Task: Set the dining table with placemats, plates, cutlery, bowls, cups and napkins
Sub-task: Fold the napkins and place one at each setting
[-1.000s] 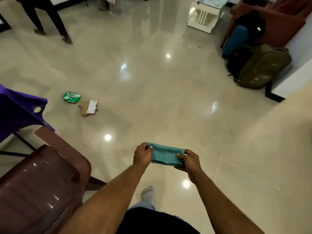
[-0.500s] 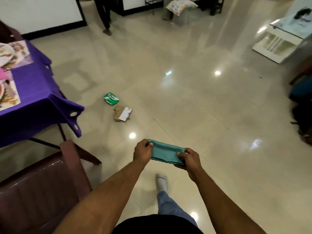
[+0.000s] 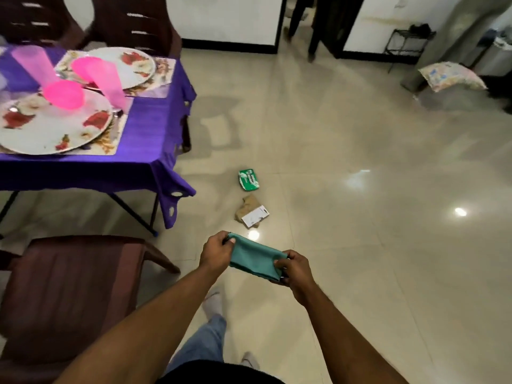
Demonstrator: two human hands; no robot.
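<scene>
1. Floor (image 3: pixel 360 167): pale glossy tiles with bright light reflections.
2. Dining table (image 3: pixel 149 128): upper left, covered by a purple cloth with eyelets at its hanging corner.
3. Chairs: a dark brown chair (image 3: pixel 69 295) stands at lower left, just beside the table; two more stand behind the table at the top edge.
4. Plates: a near floral plate (image 3: pixel 41 128) and a far floral plate (image 3: pixel 130 65) each rest on a patterned placemat (image 3: pixel 110 139).
5. Pink cups (image 3: pixel 63 94): translucent, standing among the plates; heavily blurred.
6. Teal napkin (image 3: pixel 253 257): folded, held in the air over the floor, right of the chair and well apart from the table. Its long axis runs from upper left to lower right, the left end farther from the camera.
7. Left hand (image 3: pixel 217 252): fingers curled, pinching the napkin's left end.
8. Right hand (image 3: pixel 295 268): thumb and fingers curled round the napkin's right end.
9. Green packet (image 3: pixel 248 180): on the floor; white lettering too blurred to read.
10. Brown wrapper (image 3: pixel 250 210): beside it, carrying a white label, print illegible.
</scene>
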